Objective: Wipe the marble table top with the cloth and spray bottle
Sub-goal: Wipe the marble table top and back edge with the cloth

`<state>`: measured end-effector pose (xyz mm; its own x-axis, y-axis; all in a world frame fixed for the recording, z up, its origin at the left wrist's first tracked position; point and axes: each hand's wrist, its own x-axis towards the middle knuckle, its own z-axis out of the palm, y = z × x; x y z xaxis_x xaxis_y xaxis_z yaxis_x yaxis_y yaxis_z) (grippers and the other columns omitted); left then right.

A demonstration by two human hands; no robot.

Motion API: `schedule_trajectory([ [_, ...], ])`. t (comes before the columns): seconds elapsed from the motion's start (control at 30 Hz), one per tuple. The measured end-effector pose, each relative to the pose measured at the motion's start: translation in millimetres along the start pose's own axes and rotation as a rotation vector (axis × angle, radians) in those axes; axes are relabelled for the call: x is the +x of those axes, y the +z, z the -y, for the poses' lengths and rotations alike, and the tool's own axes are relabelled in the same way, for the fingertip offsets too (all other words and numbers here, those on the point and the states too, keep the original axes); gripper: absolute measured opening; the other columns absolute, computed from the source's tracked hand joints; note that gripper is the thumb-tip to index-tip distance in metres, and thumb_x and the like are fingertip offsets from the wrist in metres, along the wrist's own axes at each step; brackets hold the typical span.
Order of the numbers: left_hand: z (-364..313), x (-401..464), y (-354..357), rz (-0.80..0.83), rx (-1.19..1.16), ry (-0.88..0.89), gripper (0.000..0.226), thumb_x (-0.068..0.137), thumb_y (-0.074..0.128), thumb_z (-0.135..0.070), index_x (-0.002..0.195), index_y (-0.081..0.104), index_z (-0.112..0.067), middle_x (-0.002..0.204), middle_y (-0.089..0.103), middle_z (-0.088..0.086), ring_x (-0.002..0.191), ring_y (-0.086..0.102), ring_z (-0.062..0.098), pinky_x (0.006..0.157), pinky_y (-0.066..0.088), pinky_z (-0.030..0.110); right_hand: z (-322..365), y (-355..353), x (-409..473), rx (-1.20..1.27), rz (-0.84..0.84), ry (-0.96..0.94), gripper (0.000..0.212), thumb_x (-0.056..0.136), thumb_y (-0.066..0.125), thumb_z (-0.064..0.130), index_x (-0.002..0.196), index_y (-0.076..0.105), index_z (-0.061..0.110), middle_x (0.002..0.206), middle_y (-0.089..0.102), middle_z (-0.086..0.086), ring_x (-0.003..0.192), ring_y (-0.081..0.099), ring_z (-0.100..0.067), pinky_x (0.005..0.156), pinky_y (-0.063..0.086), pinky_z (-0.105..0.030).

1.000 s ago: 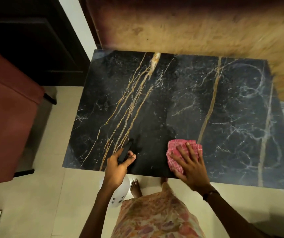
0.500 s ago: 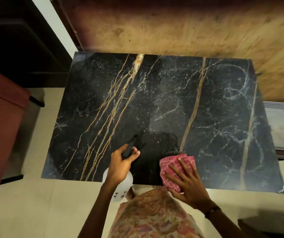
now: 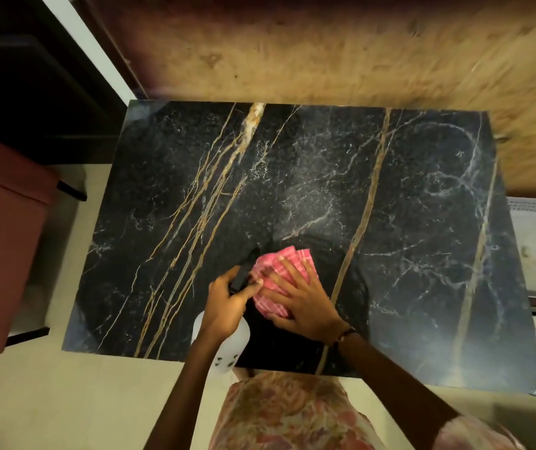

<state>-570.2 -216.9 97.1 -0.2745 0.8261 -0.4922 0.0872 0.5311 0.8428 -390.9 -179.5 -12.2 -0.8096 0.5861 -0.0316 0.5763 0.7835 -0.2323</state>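
Marble table top: black with gold and white veins, wooden wall behind its far edge. Pink checked cloth lies on it near the middle of the near edge. Right hand is flat on the cloth, fingers spread, pressing not gripping. Left hand is wrapped tight round the spray bottle, just left of the cloth; black nozzle points far, white body hangs over the near edge. Fine droplets speckle the centre.
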Motion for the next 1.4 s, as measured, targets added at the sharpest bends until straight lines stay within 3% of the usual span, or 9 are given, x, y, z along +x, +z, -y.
schedule_trajectory([
  [0.2,-11,17,6,-0.023,-0.023,-0.027,0.004,0.083,0.065,-0.007,0.081,0.063,-0.008,0.056,0.057,-0.01,0.041,0.051,-0.001,0.048,0.037,0.01,-95,-19,-40,-0.09,-0.03,0.196,0.064,0.089,0.032,0.066,0.146,0.029,0.037,0.157,0.027,-0.004,0.146,0.013,-0.035,0.108,0.019,-0.069],
  [0.37,-20,33,9,-0.041,-0.034,-0.021,0.003,0.084,0.064,-0.006,0.083,0.063,-0.004,0.067,0.058,0.005,0.038,0.049,0.0,0.045,0.035,0.009,-117,-32,60,-0.032,-0.056,0.461,0.066,0.085,0.037,0.066,0.144,0.033,0.038,0.158,0.021,0.003,0.147,0.01,-0.034,0.112,0.003,-0.067],
  [0.57,-33,59,16,-0.07,-0.001,0.001,0.005,0.082,0.066,-0.006,0.079,0.063,-0.007,0.051,0.055,-0.009,0.038,0.046,0.003,0.049,0.034,0.022,-61,-17,113,-0.003,-0.037,0.193,0.062,0.092,0.025,0.065,0.144,0.037,0.033,0.158,0.025,-0.001,0.146,0.012,-0.036,0.108,0.018,-0.069],
  [0.7,-46,73,20,-0.067,-0.025,0.0,0.011,0.082,0.066,-0.007,0.074,0.061,-0.012,0.042,0.053,-0.013,0.035,0.042,0.002,0.043,0.032,0.016,-80,-10,45,-0.039,-0.037,-0.007,0.063,0.088,0.04,0.065,0.146,0.031,0.04,0.158,0.023,0.003,0.147,0.009,-0.031,0.113,0.008,-0.065],
  [0.9,-64,94,22,-0.095,-0.122,0.003,0.003,0.084,0.064,-0.004,0.082,0.062,-0.005,0.043,0.054,-0.013,0.034,0.046,0.001,0.041,0.033,0.007,-173,-36,55,-0.084,-0.102,0.285,0.066,0.084,0.04,0.064,0.144,0.032,0.038,0.157,0.025,-0.001,0.146,0.012,-0.034,0.109,0.016,-0.069],
  [1.03,-72,109,20,-0.086,-0.079,0.035,0.006,0.083,0.066,-0.008,0.079,0.064,-0.011,0.058,0.056,-0.007,0.04,0.048,0.001,0.05,0.034,0.018,-190,-46,145,-0.045,-0.103,0.453,0.063,0.085,0.035,0.067,0.142,0.039,0.038,0.157,0.026,0.001,0.146,0.012,-0.035,0.11,-0.004,-0.065],
  [1.2,-80,132,22,-0.098,-0.025,0.071,0.006,0.077,0.069,-0.023,0.076,0.065,-0.018,0.059,0.057,-0.009,0.042,0.045,0.004,0.053,0.033,0.028,-148,-35,195,-0.077,-0.042,0.203,0.062,0.09,0.022,0.066,0.143,0.037,0.038,0.159,0.021,-0.001,0.146,0.009,-0.036,0.111,0.007,-0.069],
  [1.3,-88,143,24,-0.097,-0.04,0.088,0.009,0.079,0.07,-0.015,0.074,0.062,-0.017,0.046,0.053,-0.014,0.039,0.045,0.003,0.051,0.031,0.026,-152,-30,156,-0.088,-0.068,0.003,0.06,0.089,0.034,0.065,0.143,0.036,0.038,0.158,0.023,0.001,0.147,0.012,-0.033,0.113,0.009,-0.065],
  [1.4,-95,149,26,-0.089,-0.066,0.112,0.007,0.083,0.066,-0.009,0.078,0.062,-0.009,0.044,0.053,-0.015,0.038,0.047,0.0,0.05,0.032,0.025,-194,-39,128,-0.117,-0.099,0.039,0.067,0.086,0.037,0.068,0.145,0.032,0.038,0.156,0.027,-0.001,0.146,0.015,-0.033,0.113,0.01,-0.065],
])
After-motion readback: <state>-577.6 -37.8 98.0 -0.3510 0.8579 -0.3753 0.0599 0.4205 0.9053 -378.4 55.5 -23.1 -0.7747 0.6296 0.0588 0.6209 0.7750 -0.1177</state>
